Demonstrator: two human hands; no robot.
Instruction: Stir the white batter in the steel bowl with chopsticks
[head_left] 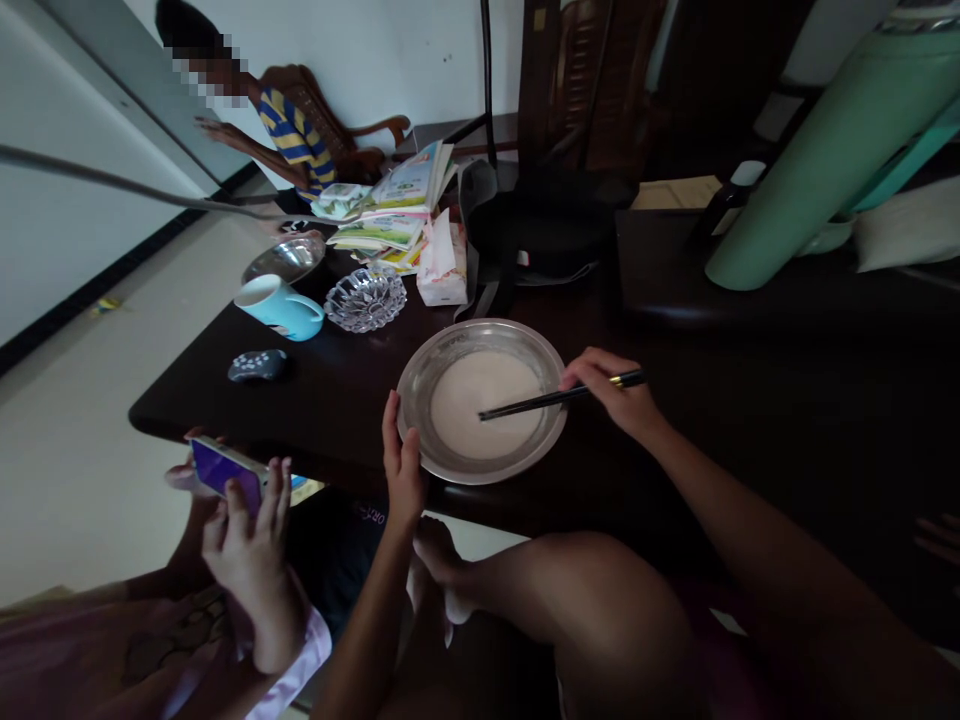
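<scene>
A pale floor was seen at the left of the frame, and a dark table was set across the middle, with a blue cup left of a glass dish. In mid-frame, the left edge of a metal bowl was held by the left hand, its thumb and finger a little apart. Black chopsticks were pinched by the right hand. Their tips were pointed left over the milky mix, their long line slanted up to the right. The bowl's round mouth was turned up.
</scene>
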